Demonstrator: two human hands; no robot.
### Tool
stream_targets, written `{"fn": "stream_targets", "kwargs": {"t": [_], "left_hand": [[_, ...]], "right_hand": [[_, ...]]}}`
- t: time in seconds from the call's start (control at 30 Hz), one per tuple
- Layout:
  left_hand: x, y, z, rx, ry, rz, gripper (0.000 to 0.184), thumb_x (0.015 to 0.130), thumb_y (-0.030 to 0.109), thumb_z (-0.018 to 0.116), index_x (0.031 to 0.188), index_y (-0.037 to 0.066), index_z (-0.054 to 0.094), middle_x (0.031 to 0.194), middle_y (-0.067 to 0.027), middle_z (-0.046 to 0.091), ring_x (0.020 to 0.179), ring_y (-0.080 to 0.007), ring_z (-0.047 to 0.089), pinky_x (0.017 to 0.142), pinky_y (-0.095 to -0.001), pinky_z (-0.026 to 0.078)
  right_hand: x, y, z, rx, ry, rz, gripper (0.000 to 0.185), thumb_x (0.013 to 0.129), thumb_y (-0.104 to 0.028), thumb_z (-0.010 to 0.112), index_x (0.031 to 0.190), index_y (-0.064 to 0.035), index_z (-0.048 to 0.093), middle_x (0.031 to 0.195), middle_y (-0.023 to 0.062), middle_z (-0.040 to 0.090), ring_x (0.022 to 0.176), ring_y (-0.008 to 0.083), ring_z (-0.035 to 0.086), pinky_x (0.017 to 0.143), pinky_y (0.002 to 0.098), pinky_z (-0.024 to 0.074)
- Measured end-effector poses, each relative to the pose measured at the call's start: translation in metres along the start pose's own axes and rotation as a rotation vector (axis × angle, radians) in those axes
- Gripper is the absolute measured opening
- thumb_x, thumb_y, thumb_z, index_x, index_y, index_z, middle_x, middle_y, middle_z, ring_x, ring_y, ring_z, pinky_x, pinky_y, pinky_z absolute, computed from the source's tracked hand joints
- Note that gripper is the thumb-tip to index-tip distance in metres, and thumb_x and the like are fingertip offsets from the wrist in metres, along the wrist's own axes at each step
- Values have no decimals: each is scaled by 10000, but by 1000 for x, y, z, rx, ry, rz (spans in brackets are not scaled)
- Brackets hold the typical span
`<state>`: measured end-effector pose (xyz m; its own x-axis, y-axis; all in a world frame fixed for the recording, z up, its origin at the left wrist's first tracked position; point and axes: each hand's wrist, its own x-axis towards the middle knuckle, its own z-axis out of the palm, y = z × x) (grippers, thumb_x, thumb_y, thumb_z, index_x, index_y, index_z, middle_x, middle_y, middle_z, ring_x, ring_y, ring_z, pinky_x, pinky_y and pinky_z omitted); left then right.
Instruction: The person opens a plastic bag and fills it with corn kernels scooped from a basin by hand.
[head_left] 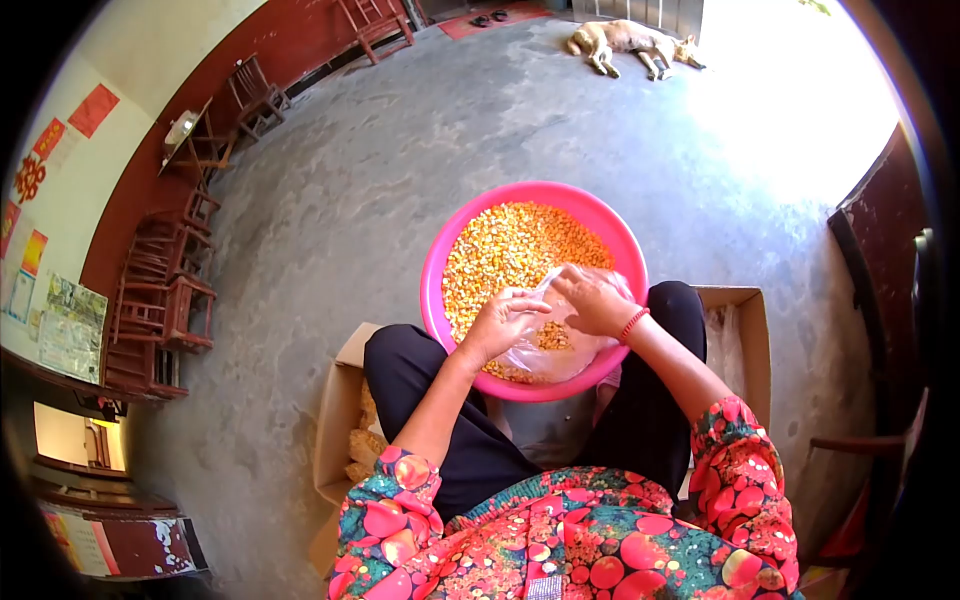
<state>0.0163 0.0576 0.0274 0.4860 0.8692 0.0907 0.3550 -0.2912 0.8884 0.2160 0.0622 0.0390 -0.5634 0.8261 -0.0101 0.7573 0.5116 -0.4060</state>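
Note:
A clear plastic bag [536, 358] with some corn kernels in it lies over the near side of a pink basin [434, 290]. Loose yellow corn kernels [520, 235] fill much of the basin. My left hand [500, 322] pinches the left side of the bag's mouth. On the other side, my right hand [592, 300], with a red bracelet at its wrist, curls its fingers on the bag's upper edge. Part of the right fingers' grip is hidden behind the hand and the thin film.
The basin sits between my knees. A cardboard box [338, 430] holding filled bags [365, 450] stands at my left, and another box [757, 345] with clear plastic at my right. Wooden chairs [160, 290] line the left wall. A dog [630, 42] lies near the bright doorway.

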Motion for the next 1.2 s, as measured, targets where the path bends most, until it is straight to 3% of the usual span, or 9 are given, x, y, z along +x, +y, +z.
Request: {"fn": "stream_targets", "kwargs": {"t": [0.1, 0.2, 0.37, 0.53, 0.7, 0.9, 1.0, 1.1, 1.2], "left_hand": [[-2, 5, 1, 284, 14, -64, 254, 671, 61, 574, 899, 140, 655, 967, -108, 532, 898, -234, 520, 788, -298, 421], [-1, -11, 3, 386, -10, -152, 288, 637, 85, 596, 920, 112, 640, 895, -145, 585, 857, -270, 547, 762, -322, 439], [5, -14, 23, 209, -49, -113, 274, 702, 35, 522, 959, 68, 612, 866, -161, 608, 759, -250, 596, 696, -319, 455], [-1, -10, 38, 197, -187, -203, 250, 800, 172, 528, 1008, 43, 581, 840, -159, 612, 740, -221, 595, 685, -309, 448], [-1, -13, 39, 148, -227, -237, 294, 808, 195, 527, 1046, 25, 550, 939, -152, 599, 842, -215, 584, 753, -301, 436], [-3, -5, 39, 158, -152, -170, 323, 812, 172, 522, 1099, 27, 508, 1057, -128, 560, 931, -212, 556, 807, -297, 421], [-2, 1, 36, 117, -148, -142, 287, 819, 116, 498, 1090, 24, 508, 1029, -110, 569, 888, -174, 561, 777, -285, 433], [0, -4, 33, -149, -97, -290, 208, 772, 40, 459, 928, 34, 595, 891, -113, 609, 798, -181, 583, 731, -293, 441], [1, -15, 27, -60, -54, -241, 309, 709, -85, 355, 799, 13, 633, 853, -61, 613, 710, -109, 545, 676, -235, 441]], "right_hand": [[7, 28, 20, -92, 167, -12, 508, 663, -146, 593, 1142, -64, 445, 1131, 139, 449, 1064, 295, 430, 860, 366, 387], [17, 47, 44, -222, -318, -74, 267, 647, -165, 577, 901, -91, 611, 886, 122, 594, 833, 270, 570, 732, 369, 449], [24, 22, -7, 203, 0, -27, 161, 730, -201, 486, 727, -86, 598, 685, 131, 592, 668, 308, 567, 626, 398, 446], [69, 36, 6, 115, 418, 152, 177, 764, -196, 462, 826, -54, 549, 793, 175, 563, 726, 325, 571, 628, 409, 462], [64, 20, 38, 102, 211, 218, 326, 790, -254, 465, 1054, -67, 430, 965, 190, 468, 779, 336, 571, 627, 439, 471], [73, 28, 72, 21, 219, 131, 211, 787, -223, 477, 905, -58, 535, 895, 147, 510, 752, 332, 569, 628, 442, 460], [85, 50, 85, 599, 388, 203, 187, 778, -199, 495, 839, -33, 554, 637, 90, 552, 639, 210, 565, 481, 329, 443], [74, 45, 55, 1354, 18, 515, 181, 785, -199, 497, 827, -30, 548, 653, 61, 548, 635, 157, 552, 480, 282, 444], [66, 42, 39, 1583, -10, 363, 170, 791, -184, 493, 838, -28, 542, 723, 74, 535, 691, 140, 555, 563, 268, 482]]}}
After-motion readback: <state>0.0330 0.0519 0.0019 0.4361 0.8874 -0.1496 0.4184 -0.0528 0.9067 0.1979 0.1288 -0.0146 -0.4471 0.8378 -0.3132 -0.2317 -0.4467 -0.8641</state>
